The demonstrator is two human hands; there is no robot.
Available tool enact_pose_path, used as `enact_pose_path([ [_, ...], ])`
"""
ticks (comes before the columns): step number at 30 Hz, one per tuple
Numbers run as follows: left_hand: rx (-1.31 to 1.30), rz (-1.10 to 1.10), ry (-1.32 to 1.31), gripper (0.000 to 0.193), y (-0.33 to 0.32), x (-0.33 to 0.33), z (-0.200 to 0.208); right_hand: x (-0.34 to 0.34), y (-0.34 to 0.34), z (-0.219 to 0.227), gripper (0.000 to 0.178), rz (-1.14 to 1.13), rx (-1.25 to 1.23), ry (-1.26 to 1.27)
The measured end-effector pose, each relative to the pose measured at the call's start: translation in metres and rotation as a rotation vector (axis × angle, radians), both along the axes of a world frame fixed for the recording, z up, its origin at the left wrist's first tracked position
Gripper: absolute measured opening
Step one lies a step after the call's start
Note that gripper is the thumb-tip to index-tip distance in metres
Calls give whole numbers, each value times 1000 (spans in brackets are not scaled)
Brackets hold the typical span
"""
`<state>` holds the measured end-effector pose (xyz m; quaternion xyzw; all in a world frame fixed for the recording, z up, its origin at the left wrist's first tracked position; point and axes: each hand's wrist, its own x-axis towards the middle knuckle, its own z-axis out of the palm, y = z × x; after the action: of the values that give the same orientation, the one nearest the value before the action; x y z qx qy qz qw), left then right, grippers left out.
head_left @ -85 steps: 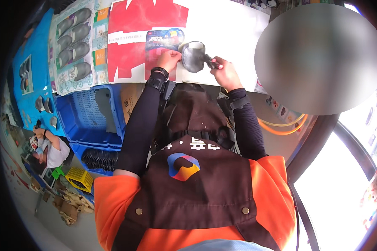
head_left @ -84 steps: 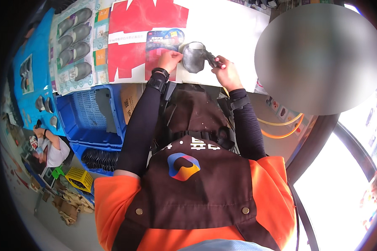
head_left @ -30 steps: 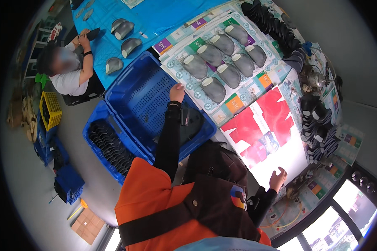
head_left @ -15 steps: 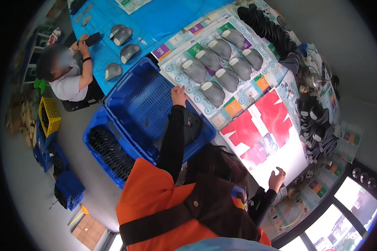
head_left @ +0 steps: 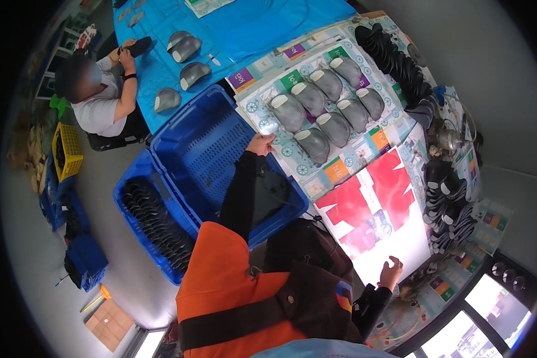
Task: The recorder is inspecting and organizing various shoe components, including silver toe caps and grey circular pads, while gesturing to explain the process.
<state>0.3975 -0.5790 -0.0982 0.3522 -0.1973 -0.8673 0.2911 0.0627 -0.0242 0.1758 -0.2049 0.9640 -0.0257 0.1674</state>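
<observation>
My left hand (head_left: 261,144) is closed at the near-left edge of a patterned board (head_left: 304,171), with its thumb on top. On that board lie several grey, rounded shell-like pieces (head_left: 312,147), each with a pale patch at one end. Their exact kind is not clear. My right hand (head_left: 391,273) is above the near right edge of a brightly lit red-and-white printed sheet (head_left: 370,209). Its fingers are curved and apart, with nothing visible between them.
A large blue crate (head_left: 197,131) stands left of the board, beside a smaller blue crate (head_left: 122,206) of stacked black pieces. More black pieces (head_left: 394,59) line the table's far right. Another person (head_left: 104,101) sits at the blue-covered table (head_left: 250,30), handling a dark piece.
My view has shifted slightly, so the board and crates appear moved. My left hand stays at the board's edge, and my right hand stays apart-fingered near the red-and-white sheet.
</observation>
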Motion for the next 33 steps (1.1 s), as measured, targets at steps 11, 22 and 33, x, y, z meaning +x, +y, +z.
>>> enact_pose_path([
  [11,-44,112,129,20,10,0,2,-10,-16,-3,30,85,-13,-13],
  [22,-57,379,260,19,11,-7,12,-6,-23,3,30,55,-33,-15],
  [33,-16,798,360,24,-124,-115,25,-5,-28,0,28,7,-70,-17],
])
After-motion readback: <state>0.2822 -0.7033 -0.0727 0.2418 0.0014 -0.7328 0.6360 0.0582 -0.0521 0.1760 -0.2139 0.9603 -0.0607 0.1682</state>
